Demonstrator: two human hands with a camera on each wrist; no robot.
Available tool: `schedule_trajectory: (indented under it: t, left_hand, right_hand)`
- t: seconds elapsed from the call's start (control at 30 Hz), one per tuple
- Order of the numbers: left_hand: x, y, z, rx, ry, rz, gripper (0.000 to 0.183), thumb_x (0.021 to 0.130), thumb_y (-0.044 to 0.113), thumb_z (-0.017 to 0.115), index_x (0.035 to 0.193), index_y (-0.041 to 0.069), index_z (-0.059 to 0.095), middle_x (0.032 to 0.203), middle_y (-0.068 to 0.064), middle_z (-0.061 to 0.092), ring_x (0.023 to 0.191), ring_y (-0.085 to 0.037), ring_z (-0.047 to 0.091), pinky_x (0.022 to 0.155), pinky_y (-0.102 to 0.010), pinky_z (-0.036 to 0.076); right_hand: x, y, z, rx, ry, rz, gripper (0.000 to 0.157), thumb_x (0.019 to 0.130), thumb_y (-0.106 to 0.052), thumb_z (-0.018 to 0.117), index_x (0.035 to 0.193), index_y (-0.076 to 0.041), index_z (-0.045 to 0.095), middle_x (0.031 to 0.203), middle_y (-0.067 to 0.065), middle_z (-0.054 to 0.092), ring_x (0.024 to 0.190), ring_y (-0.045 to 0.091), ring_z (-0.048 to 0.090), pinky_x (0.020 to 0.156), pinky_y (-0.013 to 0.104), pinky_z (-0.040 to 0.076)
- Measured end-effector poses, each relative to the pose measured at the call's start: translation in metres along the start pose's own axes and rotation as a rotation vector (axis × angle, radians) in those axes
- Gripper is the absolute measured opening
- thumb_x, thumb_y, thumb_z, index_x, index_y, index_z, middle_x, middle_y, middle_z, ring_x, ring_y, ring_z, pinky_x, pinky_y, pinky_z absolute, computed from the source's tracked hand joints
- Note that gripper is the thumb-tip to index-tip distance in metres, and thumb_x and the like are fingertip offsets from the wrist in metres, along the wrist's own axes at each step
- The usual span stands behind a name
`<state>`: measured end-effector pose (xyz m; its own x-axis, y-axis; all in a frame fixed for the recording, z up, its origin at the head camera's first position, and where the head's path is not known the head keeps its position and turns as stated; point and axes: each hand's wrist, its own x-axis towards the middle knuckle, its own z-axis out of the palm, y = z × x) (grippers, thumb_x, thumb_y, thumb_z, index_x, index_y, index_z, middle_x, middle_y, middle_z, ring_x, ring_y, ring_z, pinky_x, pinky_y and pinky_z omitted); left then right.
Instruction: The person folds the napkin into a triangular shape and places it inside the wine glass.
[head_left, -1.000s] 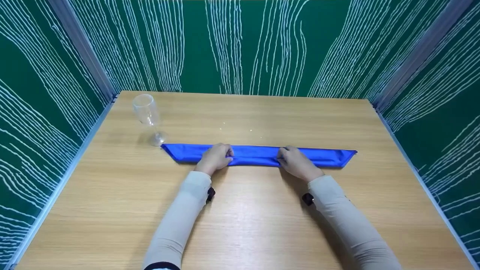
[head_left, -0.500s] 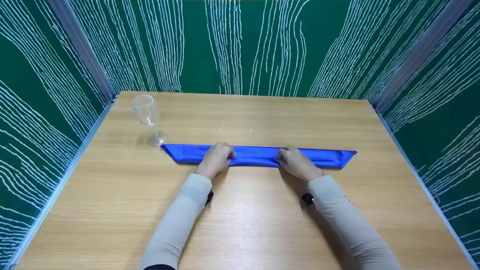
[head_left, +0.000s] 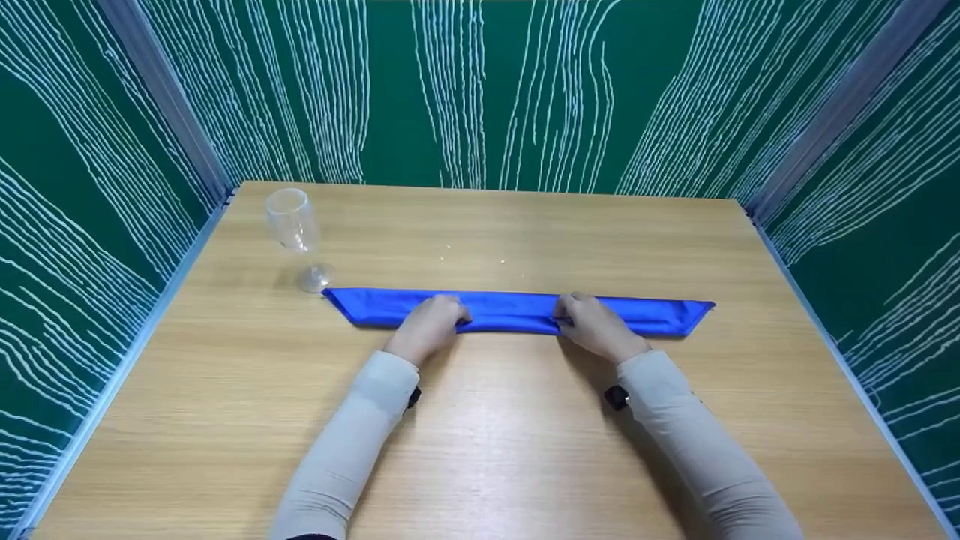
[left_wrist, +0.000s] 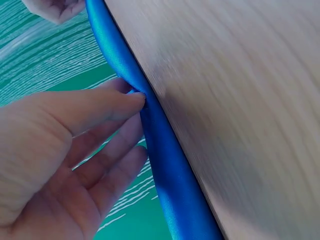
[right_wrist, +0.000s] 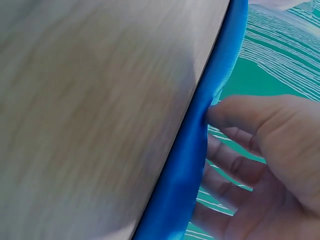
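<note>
Green panels (head_left: 390, 90) streaked with pale wavy lines enclose a wood-grain counter (head_left: 495, 420), whose flat top carries the full length of a blue cloth (head_left: 510, 309). Folded into a long, narrow strip with slanted ends, the cloth lies crosswise in front of the person, probably so that both arms reach it equally. The left hand (head_left: 429, 324) pinches its near part left of the middle; the wrist view shows the thumb closed against the fabric, a finger behind it, the others loosely extended. The right hand (head_left: 594, 324) mirrors that grip right of the middle, thumb pressed to the cloth with the fingers behind. Two spaced holds seem meant to keep the fold even and straight, while the counter takes the weight of the ends. How many layers each pinch takes in, I cannot tell. Upright beyond the strip's left tip stands a clear stemmed glass (head_left: 295, 234), its foot just beside that corner, apparently out of the hands' way.
</note>
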<state>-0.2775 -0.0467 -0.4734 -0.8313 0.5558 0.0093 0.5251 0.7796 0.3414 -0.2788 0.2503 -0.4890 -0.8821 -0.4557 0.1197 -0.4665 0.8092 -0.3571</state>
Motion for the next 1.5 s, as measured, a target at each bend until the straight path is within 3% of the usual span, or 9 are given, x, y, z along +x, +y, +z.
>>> schedule_trajectory:
  t: [0.3,0.5,0.67,0.83,1.5]
  left_hand:
    - [-0.001,0.0,0.0,0.017,-0.018,0.008,0.029,0.09,-0.005,0.067,0.117,0.004,0.074,0.117,-0.012,0.069,0.113,-0.028,0.063,0.099,-0.037,0.05]
    - [0.003,-0.001,-0.002,0.03,-0.028,0.016,0.024,0.089,0.005,0.075,0.113,0.003,0.073,0.112,-0.011,0.069,0.108,-0.028,0.064,0.096,-0.038,0.051]
    - [0.004,0.0,-0.002,0.03,-0.034,-0.001,0.023,0.088,0.004,0.075,0.111,0.004,0.072,0.111,-0.01,0.069,0.107,-0.028,0.064,0.095,-0.038,0.052]
    - [0.001,0.002,-0.002,0.018,-0.046,-0.01,0.023,0.088,0.002,0.073,0.111,0.006,0.072,0.111,-0.008,0.069,0.106,-0.027,0.064,0.091,-0.038,0.053]
    - [-0.002,-0.006,0.001,-0.053,-0.048,-0.003,0.02,0.093,0.009,0.069,0.112,0.009,0.073,0.115,-0.006,0.07,0.109,-0.025,0.064,0.093,-0.042,0.052]
  right_hand:
    - [-0.002,-0.005,-0.001,-0.045,0.03,0.0,0.009,0.087,0.004,0.07,0.092,-0.001,0.075,0.092,0.011,0.072,0.086,0.027,0.069,0.075,0.043,0.058]
    - [-0.006,-0.007,-0.001,-0.084,0.032,-0.031,0.005,0.089,-0.002,0.071,0.084,-0.003,0.072,0.079,0.007,0.07,0.07,0.018,0.063,0.064,0.04,0.056]
    - [-0.012,-0.01,-0.003,-0.139,0.002,-0.062,0.012,0.088,-0.01,0.076,0.094,0.0,0.075,0.09,0.013,0.072,0.082,0.029,0.069,0.072,0.046,0.058]
    - [-0.017,-0.01,-0.004,-0.202,-0.009,-0.104,0.02,0.085,-0.009,0.079,0.102,0.002,0.075,0.098,0.016,0.069,0.094,0.037,0.066,0.08,0.049,0.057]
    - [-0.02,-0.005,-0.006,-0.107,-0.025,-0.072,0.018,0.087,-0.006,0.07,0.102,0.001,0.075,0.099,0.015,0.071,0.096,0.036,0.067,0.085,0.05,0.055]
